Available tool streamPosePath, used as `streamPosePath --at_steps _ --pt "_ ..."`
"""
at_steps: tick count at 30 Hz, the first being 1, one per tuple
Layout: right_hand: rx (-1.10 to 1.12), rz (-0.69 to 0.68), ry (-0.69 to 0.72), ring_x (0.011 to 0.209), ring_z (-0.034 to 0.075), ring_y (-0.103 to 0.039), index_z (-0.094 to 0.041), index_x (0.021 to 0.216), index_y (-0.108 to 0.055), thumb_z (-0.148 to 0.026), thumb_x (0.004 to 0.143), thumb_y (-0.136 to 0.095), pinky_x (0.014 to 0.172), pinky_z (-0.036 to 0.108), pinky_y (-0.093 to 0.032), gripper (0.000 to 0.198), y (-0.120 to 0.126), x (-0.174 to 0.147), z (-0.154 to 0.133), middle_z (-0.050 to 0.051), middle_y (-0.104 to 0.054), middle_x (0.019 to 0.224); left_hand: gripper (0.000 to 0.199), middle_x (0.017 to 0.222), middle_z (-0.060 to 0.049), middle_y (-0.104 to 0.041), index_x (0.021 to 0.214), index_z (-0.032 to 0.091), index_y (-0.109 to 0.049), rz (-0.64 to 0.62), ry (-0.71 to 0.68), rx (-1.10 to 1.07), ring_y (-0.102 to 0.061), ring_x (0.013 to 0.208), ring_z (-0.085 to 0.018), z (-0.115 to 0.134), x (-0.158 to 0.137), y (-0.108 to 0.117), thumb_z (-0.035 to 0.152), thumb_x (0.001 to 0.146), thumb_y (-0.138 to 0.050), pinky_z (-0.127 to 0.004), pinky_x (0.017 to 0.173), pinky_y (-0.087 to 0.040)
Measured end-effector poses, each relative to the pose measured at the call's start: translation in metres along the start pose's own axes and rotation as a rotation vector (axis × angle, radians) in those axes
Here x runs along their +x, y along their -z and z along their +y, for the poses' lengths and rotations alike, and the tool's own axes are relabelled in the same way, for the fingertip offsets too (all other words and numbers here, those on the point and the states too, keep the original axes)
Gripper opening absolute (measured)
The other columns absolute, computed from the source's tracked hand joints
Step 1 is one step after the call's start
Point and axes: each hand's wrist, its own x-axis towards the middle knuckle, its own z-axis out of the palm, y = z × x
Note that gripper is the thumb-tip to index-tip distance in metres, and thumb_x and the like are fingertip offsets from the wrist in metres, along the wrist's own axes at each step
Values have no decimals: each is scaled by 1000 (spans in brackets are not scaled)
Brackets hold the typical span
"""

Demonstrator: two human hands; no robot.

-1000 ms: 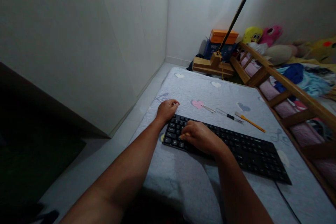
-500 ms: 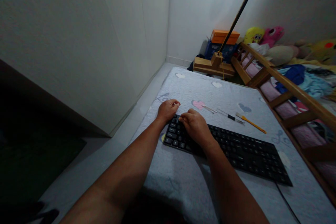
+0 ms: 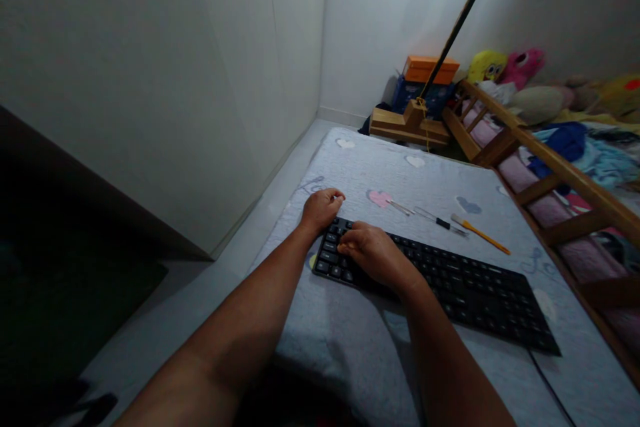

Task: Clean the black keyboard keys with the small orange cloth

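A black keyboard (image 3: pixel 465 290) lies on the pale blue heart-patterned cover, slanting down to the right, its cable leaving the near edge. At its far left corner, my left hand (image 3: pixel 323 210) is closed with thumb and fingertips together; whatever it may hold is hidden. My right hand (image 3: pixel 375 253) is closed in a pinch over the left-side keys, and I cannot make out anything between its fingers. Beyond the keyboard lie several thin white-tipped sticks like cotton swabs (image 3: pixel 401 207), a tool with a black grip (image 3: pixel 442 222) and a brush with a yellow handle (image 3: pixel 485 237).
A white cabinet (image 3: pixel 240 100) stands to the left. Along the right runs a wooden bed rail (image 3: pixel 555 157) with clothes and plush toys behind it. At the far end are a wooden stand (image 3: pixel 410 121) with a slanted black pole and an orange box (image 3: pixel 431 69).
My right hand has moved slightly toward me, from the keyboard's top rows onto lower keys at the left. My left hand stays by the far left corner.
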Motion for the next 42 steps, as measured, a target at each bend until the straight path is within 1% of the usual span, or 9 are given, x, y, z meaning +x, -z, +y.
streamPosePath --at_steps 9,12,14,18,20,25,31,38,42 --pt "60 -206 55 73 12 -54 -18 82 -76 -16 88 -66 69 24 -36 11 15 -13 -7 2 -63 79 30 63 -1 -64 91 17 -77 -4 -1 -14 -56 63 -16 1 -1 1 33 85 -52 -26 60 -39" --pt "101 -233 96 74 13 -56 -18 81 -75 -16 87 -67 70 24 -38 10 17 -15 -5 1 -64 76 29 65 -1 -65 91 17 -76 -4 3 -18 -56 63 -16 1 0 1 32 85 -52 -26 61 -39" --pt "92 -146 77 75 13 -56 -18 84 -75 -18 89 -65 70 24 -38 11 14 -11 -3 1 -63 79 30 65 -1 -65 92 17 -76 -1 -1 -27 -56 63 -16 1 -1 1 32 85 -52 -26 61 -39" --pt "-20 164 -72 82 15 -57 -17 94 -75 -19 94 -60 76 25 -41 15 0 8 0 5 -62 89 30 67 -2 -66 92 17 -76 0 -8 -45 -56 63 -16 1 -1 2 32 85 -52 -26 61 -40" --pt "-93 217 -113 86 17 -57 -17 95 -75 -20 94 -59 78 26 -41 16 -8 17 1 6 -61 90 30 67 -2 -66 92 17 -76 4 -4 -56 -56 63 -16 1 -1 3 33 85 -52 -26 61 -40" --pt "-176 182 -122 88 18 -56 -17 94 -75 -22 97 -55 79 27 -40 21 -13 22 -2 7 -62 90 31 61 0 -61 91 16 -74 31 13 -112 -56 61 -15 0 1 2 36 88 -51 -26 60 -40" --pt "-57 38 -46 77 14 -55 -17 89 -75 -21 94 -61 72 25 -38 15 -2 14 -6 3 -61 85 35 54 2 -55 88 16 -73 13 22 -179 -55 58 -16 1 -1 4 42 89 -49 -26 59 -40" --pt "-154 181 -107 87 17 -58 -16 98 -75 -22 95 -60 78 26 -40 17 -3 39 -5 7 -63 92 47 52 3 -55 94 15 -70 41 42 -333 -56 55 -15 -5 2 5 52 91 -42 -27 61 -43" --pt "-209 190 -135 91 18 -59 -16 99 -76 -22 96 -57 78 27 -40 20 -8 50 -5 9 -64 94 47 54 2 -57 93 16 -69 72 73 -397 -58 56 -15 -8 4 5 53 91 -41 -27 63 -46"
